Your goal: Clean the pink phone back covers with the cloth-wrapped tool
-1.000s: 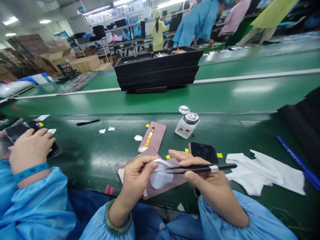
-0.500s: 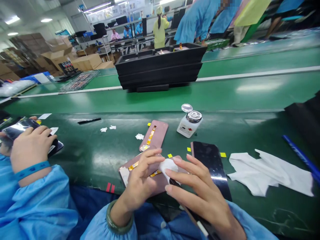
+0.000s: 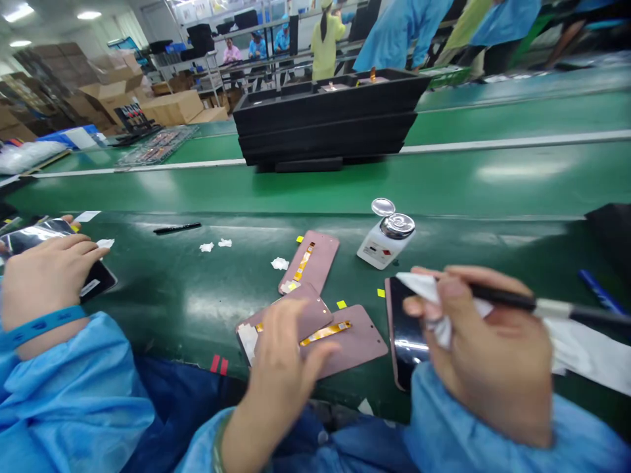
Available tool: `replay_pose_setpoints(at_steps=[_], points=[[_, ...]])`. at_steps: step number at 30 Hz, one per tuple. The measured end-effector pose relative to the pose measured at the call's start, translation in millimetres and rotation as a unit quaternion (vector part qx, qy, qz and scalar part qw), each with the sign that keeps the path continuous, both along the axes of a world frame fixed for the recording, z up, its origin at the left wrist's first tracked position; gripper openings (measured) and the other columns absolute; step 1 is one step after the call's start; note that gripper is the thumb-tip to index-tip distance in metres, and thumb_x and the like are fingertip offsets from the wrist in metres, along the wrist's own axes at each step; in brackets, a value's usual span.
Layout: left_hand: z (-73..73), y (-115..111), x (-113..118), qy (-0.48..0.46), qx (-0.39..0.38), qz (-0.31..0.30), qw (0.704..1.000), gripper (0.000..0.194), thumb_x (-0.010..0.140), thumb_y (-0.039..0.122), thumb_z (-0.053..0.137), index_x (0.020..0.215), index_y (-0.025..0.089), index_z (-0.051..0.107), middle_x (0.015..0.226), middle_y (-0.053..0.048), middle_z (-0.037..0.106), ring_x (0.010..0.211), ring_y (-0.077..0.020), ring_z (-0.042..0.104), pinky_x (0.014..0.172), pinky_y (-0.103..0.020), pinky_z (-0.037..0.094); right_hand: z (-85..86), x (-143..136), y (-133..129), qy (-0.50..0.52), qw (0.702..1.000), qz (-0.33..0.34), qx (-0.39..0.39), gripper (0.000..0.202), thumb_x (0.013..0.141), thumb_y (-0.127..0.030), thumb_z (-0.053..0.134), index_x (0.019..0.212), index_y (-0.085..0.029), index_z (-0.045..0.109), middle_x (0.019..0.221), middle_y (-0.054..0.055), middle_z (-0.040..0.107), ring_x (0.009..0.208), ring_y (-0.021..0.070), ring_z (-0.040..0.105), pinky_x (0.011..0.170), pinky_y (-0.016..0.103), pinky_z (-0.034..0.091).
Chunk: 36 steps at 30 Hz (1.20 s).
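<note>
My right hand [image 3: 488,361] is closed around a black rod-shaped tool [image 3: 507,299] with a pale band, and a crumpled white wipe [image 3: 419,286] is pinched in the same grip. It hovers above a phone screen [image 3: 407,348] lying dark face up. My left hand [image 3: 279,368], fingers apart and holding nothing, is over two overlapping pink-backed phone panels [image 3: 362,338] with yellow flex cables. Another pink-backed panel [image 3: 324,253] lies just beyond them. Past the dark screen stands a white dispenser bottle [image 3: 379,248], its metal lid flipped up.
At left, a co-worker's hand [image 3: 44,269] holds a dark screen. Stacked black trays [image 3: 325,135] stand across the bench. Around the work lie a black pen [image 3: 177,228], wipe scraps [image 3: 280,263], a white cloth [image 3: 591,351] and a blue pen [image 3: 601,292].
My hands have separated. The right moved right with the tool and wipe, over the dark screen; the left stayed above the pink panels. The view shifted slightly.
</note>
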<state>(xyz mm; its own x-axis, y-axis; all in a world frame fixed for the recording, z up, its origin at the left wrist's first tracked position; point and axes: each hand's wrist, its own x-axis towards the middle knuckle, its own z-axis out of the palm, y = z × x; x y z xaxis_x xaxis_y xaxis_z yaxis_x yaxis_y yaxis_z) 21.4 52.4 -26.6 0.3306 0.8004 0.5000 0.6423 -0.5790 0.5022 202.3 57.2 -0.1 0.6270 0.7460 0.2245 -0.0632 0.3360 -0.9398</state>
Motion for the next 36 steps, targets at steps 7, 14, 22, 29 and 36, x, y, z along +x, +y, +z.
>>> replay_pose_setpoints(at_steps=[7, 14, 22, 29, 36], points=[[-7.7, 35, -18, 0.254, -0.177, 0.146, 0.940, 0.076, 0.075, 0.043, 0.069, 0.135, 0.005, 0.041, 0.111, -0.013, 0.050, 0.105, -0.0297, 0.044, 0.090, -0.045, 0.039, 10.0, 57, 64, -0.250, 0.964, -0.052, -0.071, 0.029, 0.077, -0.037, 0.066, 0.097, -0.015, 0.063, 0.065, 0.002, 0.055, 0.052, 0.0102, 0.051, 0.049, 0.024, 0.043], [7.3, 38, -19, 0.164, -0.261, 0.117, 0.944, 0.032, 0.087, 0.040, 0.053, 0.106, 0.014, 0.054, 0.103, -0.007, 0.049, 0.093, -0.0217, 0.051, 0.082, -0.037, 0.040, 6.4, 70, 83, -0.345, 0.928, -0.086, -0.108, 0.022, 0.079, -0.030, 0.063, 0.094, -0.015, 0.064, 0.071, 0.004, 0.060, 0.063, 0.0153, 0.056, 0.066, 0.033, 0.045], [43.5, 23, -35, -0.181, -0.374, 0.102, 0.904, 0.043, 0.076, 0.054, 0.063, 0.085, 0.013, 0.050, 0.072, -0.001, 0.058, 0.060, -0.0100, 0.054, 0.052, -0.018, 0.043, 20.1, 74, 64, -0.351, 0.927, -0.102, -0.085, 0.026, 0.081, -0.036, 0.061, 0.096, -0.014, 0.063, 0.067, 0.003, 0.058, 0.056, 0.0120, 0.054, 0.059, 0.027, 0.045], [59.6, -6, 0, -0.425, -0.550, 0.123, 0.709, 0.070, 0.057, 0.042, 0.079, 0.119, 0.029, 0.049, 0.083, -0.001, 0.064, 0.057, -0.0148, 0.060, 0.051, -0.020, 0.049, -33.3, 133, -30, -0.280, 0.901, -0.271, -0.190, 0.042, 0.077, -0.048, 0.064, 0.102, -0.014, 0.062, 0.067, 0.005, 0.057, 0.056, 0.0145, 0.054, 0.054, 0.027, 0.044], [48.5, -19, 21, -0.425, -0.558, 0.085, 0.708, 0.082, 0.062, 0.040, 0.078, 0.133, 0.037, 0.038, 0.093, -0.002, 0.065, 0.068, -0.0162, 0.064, 0.057, -0.020, 0.051, -70.2, 138, -68, -0.304, 0.859, -0.301, -0.281, 0.043, 0.080, -0.053, 0.056, 0.097, -0.013, 0.064, 0.066, 0.006, 0.059, 0.064, 0.0199, 0.060, 0.068, 0.034, 0.047]])
